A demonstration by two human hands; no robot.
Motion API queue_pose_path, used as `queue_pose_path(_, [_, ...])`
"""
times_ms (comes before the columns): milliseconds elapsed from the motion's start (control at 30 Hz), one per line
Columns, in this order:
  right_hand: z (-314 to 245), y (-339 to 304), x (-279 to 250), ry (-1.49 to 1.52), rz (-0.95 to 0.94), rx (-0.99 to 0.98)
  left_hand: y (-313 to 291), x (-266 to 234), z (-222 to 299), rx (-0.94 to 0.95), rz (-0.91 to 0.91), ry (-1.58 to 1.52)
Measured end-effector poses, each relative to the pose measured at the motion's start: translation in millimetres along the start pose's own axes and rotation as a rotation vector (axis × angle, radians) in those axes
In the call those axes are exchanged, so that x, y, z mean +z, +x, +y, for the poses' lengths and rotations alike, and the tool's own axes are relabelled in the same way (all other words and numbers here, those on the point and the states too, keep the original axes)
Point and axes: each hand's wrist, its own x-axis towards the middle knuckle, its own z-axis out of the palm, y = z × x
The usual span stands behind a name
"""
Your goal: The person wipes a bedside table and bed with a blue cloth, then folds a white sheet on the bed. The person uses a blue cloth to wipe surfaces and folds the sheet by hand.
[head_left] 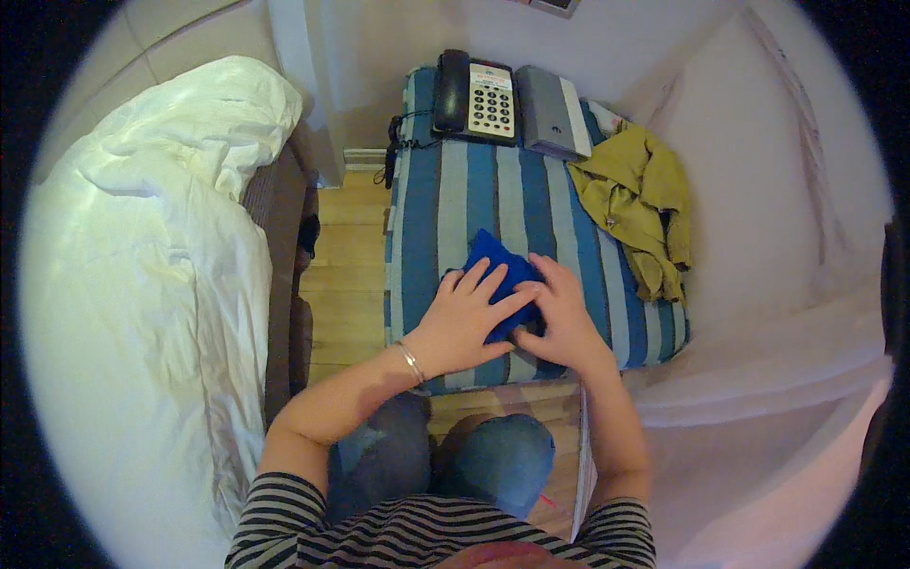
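Note:
A small, deep-blue folded cloth [490, 248] lies near the front of a striped padded seat, partly covered by both hands. My left hand [462, 318] is open over its left side, palm down with fingers spread, and the index finger reaches across toward the right hand. From the right, my right hand [567, 318] curls around the cloth's edge, its thumb low and its fingers above, closed on it. The two hands meet at the cloth's right side. Cloth under the palms is hidden. A silver bracelet [409, 363] circles my left wrist.
Along the back of the striped seat [427, 256] stand a corded desk phone [491, 100] and a grey box-like case [553, 112]. A crumpled olive garment [640, 204] drapes over the right side. White bedding [142, 284] covers a bed at left, beside wooden flooring [346, 247].

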Motion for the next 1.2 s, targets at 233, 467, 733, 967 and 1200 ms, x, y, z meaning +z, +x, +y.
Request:
queue_pose_path(233, [66,-41,47,0.453,0.746,0.489,48,33,9,0.094,-0.093,0.131])
queue_pose_path(467, [55,-43,40,0.202,0.735,0.394,126,44,-39,0.384,-0.107,0.037])
queue_pose_path(733, [66,-43,42,0.289,0.961,0.402,179,69,-48,-0.105,0.182,0.365])
queue_pose_path(967, [65,-64,47,0.470,1.249,0.509,102,80,56,0.339,-0.132,0.126])
queue_pose_path(1200, [64,-62,41,0.361,0.952,0.401,112,34,-14,0.278,-0.173,0.262])
